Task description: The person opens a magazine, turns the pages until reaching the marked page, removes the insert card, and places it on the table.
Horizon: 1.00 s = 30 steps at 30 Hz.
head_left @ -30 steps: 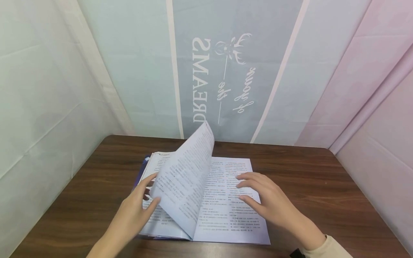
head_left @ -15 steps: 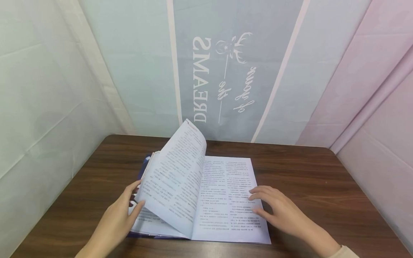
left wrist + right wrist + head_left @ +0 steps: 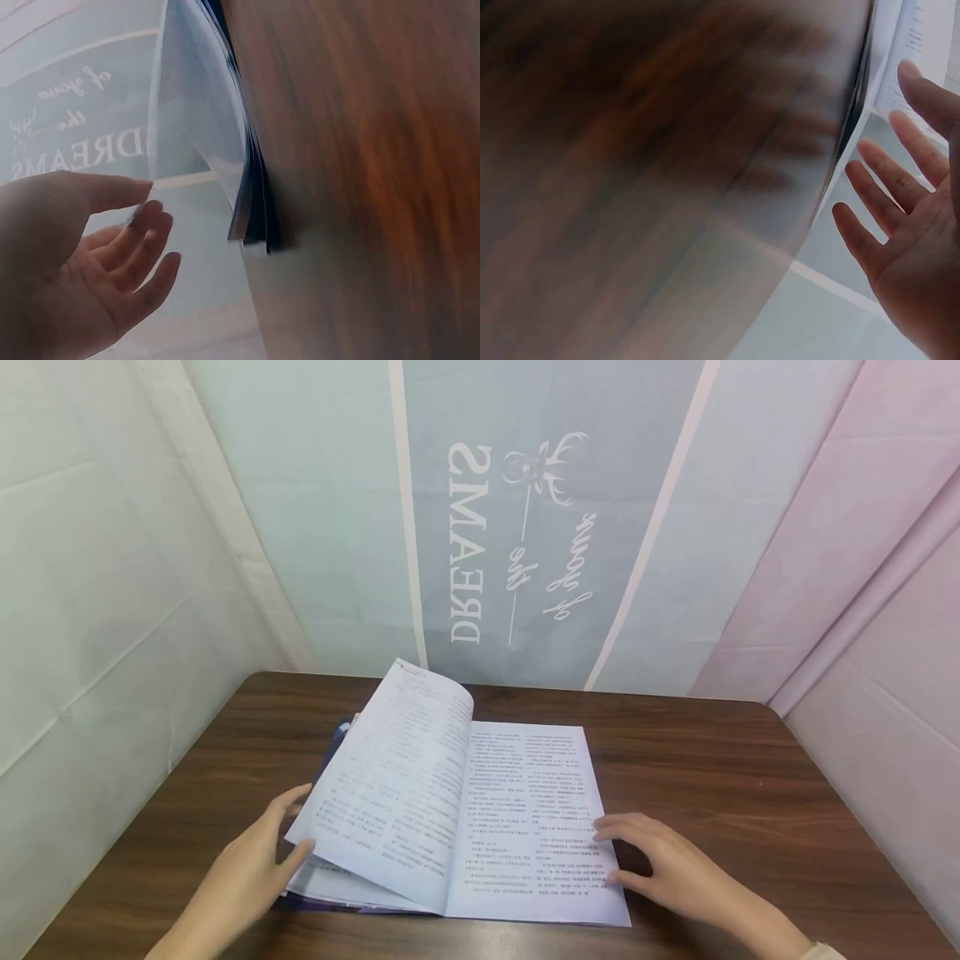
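An open magazine (image 3: 540, 827) with printed text and a dark blue cover lies on the table. One of its pages (image 3: 390, 777) is lifted and curves over the left half. My left hand (image 3: 251, 860) pinches that page's outer lower corner between thumb and fingers; the left wrist view shows the hand (image 3: 90, 247) with the page edge at the thumb tip. At the magazine's right edge is my right hand (image 3: 667, 864), its fingers spread and thumb apart, the fingertips over the margin. The right wrist view has this hand (image 3: 915, 217) with nothing gripped.
The magazine rests near the front of a dark wooden table (image 3: 750, 777). Behind the table hangs a pale curtain (image 3: 345, 527) with mirrored lettering, and more light fabric (image 3: 112, 610) closes off both sides.
My left hand has drawn the lifted page left and down, so it lies lower over the left half. My right hand has slid right and nearer, from the right page to its edge.
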Tool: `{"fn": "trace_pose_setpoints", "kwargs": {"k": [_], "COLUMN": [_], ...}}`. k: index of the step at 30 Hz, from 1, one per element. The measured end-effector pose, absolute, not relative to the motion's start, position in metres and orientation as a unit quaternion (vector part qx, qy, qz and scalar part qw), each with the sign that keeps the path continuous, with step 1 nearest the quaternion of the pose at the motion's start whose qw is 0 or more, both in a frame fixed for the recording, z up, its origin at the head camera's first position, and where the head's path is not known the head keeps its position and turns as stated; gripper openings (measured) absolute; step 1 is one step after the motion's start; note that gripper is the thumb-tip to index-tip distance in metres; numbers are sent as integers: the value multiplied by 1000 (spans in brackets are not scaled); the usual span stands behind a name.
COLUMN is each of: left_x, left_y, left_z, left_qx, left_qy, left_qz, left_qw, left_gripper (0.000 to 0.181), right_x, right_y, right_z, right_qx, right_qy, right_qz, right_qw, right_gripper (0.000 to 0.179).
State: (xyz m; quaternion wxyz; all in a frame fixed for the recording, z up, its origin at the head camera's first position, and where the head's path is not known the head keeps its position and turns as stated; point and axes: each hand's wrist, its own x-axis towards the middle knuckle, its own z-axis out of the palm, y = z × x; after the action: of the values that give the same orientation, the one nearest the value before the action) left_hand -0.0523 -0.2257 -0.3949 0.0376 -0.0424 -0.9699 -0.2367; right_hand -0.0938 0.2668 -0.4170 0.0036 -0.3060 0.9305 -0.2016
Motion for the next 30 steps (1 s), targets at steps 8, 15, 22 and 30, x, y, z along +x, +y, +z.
{"fn": "trace_pose_setpoints", "kwargs": {"k": [8, 15, 22, 30], "left_x": [-53, -56, -57, -59], "left_y": [-240, -250, -252, -255], "left_z": [-406, -413, -416, -417], "left_qx": [-64, -74, -105, -124], "left_qy": [-975, -973, -972, -971], "left_qz": [-211, -203, -200, -191], "left_qw": [-33, -82, -62, -76], "left_gripper": [64, 63, 63, 53], "right_x": [-90, -90, -92, -92], "right_y": [276, 277, 276, 274], "right_z": [-418, -419, -417, -415], "right_qx": [-300, -285, -282, -277], "right_qy": [932, 936, 938, 941], "right_qz": [-197, -190, -182, -174], "right_qw": [43, 77, 87, 90], "right_gripper": [54, 67, 68, 64]}}
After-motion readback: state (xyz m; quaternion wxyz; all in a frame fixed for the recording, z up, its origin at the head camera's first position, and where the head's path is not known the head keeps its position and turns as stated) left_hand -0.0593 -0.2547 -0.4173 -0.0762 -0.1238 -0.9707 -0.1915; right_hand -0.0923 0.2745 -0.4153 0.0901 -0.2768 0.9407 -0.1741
